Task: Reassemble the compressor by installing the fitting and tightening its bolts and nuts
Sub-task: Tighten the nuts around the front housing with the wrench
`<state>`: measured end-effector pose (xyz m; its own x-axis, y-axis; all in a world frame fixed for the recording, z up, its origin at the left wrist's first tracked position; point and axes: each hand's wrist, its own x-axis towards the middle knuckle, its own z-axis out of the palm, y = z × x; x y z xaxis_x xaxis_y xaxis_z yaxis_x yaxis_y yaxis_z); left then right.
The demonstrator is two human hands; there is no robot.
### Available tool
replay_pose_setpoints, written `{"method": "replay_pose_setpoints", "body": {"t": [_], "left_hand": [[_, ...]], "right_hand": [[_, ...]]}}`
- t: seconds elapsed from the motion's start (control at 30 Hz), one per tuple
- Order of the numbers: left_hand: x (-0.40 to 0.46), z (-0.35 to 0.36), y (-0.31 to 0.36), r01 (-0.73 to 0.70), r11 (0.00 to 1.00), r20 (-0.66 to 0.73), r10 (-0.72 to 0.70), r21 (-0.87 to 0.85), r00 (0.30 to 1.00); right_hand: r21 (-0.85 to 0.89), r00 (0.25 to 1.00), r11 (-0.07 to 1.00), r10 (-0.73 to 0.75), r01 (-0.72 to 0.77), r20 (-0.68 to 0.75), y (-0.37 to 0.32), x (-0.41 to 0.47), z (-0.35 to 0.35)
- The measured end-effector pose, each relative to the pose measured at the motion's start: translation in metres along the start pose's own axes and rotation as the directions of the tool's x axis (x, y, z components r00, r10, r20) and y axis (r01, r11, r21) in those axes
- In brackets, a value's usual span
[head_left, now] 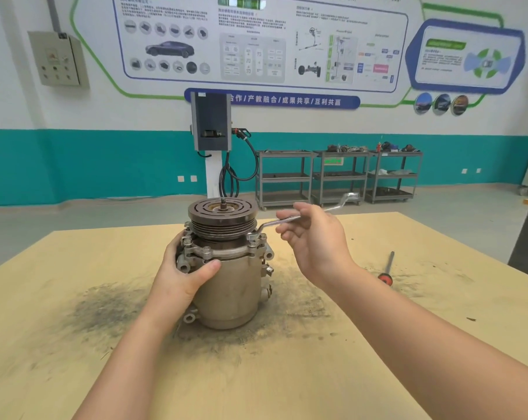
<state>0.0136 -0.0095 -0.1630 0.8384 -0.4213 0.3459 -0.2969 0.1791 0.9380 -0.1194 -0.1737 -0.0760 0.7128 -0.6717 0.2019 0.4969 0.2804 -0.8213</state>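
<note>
- Left hand (185,272) gripped the compressor (227,268) body, fingers curled round its far left side, thumb pressed across the front below the flange.
- Right hand (312,237) pinched the shank of an offset ring spanner (282,221); its lower ring end sat on a bolt (253,237) at the flange's 3 o'clock edge, the free end pointing toward 2 o'clock.
- Compressor stood upright near the centre of the wooden table (74,359), grooved pulley (223,218) uppermost, threaded shaft tip showing at its centre.
- Dark grime stained the tabletop around its base.
- A red-handled screwdriver (387,269) lay at 3 o'clock, well apart from the compressor.
</note>
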Motion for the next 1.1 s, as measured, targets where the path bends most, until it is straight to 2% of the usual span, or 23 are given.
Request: {"method": "replay_pose_setpoints", "body": {"t": [0.33,0.63,0.73,0.83,0.9,0.93,0.97,1.03,1.1], "left_hand": [[0.001,0.000,-0.005,-0.041,0.999,-0.007,0.041,0.011,0.999],[0.004,-0.003,-0.010,-0.044,0.999,0.001,0.044,-0.004,0.999],[0.004,-0.003,-0.010,-0.044,0.999,0.001,0.044,-0.014,0.999],[0.003,-0.001,-0.007,-0.044,0.999,-0.001,0.044,-0.030,0.999],[0.002,0.001,-0.007,-0.055,0.998,-0.006,0.055,-0.035,0.998],[0.002,0.002,-0.006,-0.055,0.998,-0.007,0.055,-0.034,0.998],[0.002,0.002,-0.006,-0.056,0.998,-0.008,0.056,-0.036,0.998],[0.001,0.003,-0.007,-0.058,0.998,-0.008,0.058,-0.039,0.998],[0.002,0.002,-0.008,-0.049,0.998,-0.014,0.049,-0.030,0.999]], "right_hand": [[0.100,0.982,0.977,0.188,-0.190,0.031,0.008,0.018,0.000],[0.133,0.984,0.977,0.155,-0.165,0.087,0.017,0.035,0.000],[0.172,0.987,0.972,0.152,-0.160,0.058,0.023,0.031,-0.001],[0.185,1.000,0.983,0.002,0.000,-0.006,0.032,0.014,-0.008],[0.134,0.976,0.967,-0.214,0.216,-0.031,0.044,-0.004,-0.014],[0.086,0.942,0.938,-0.334,0.336,-0.029,0.051,-0.015,-0.017],[0.006,0.888,0.888,-0.459,0.459,-0.009,0.058,-0.025,-0.018],[-0.174,0.738,0.718,-0.662,0.674,0.130,0.068,-0.042,-0.018],[-0.302,0.598,0.519,-0.732,0.800,0.325,0.071,-0.051,-0.013]]}}
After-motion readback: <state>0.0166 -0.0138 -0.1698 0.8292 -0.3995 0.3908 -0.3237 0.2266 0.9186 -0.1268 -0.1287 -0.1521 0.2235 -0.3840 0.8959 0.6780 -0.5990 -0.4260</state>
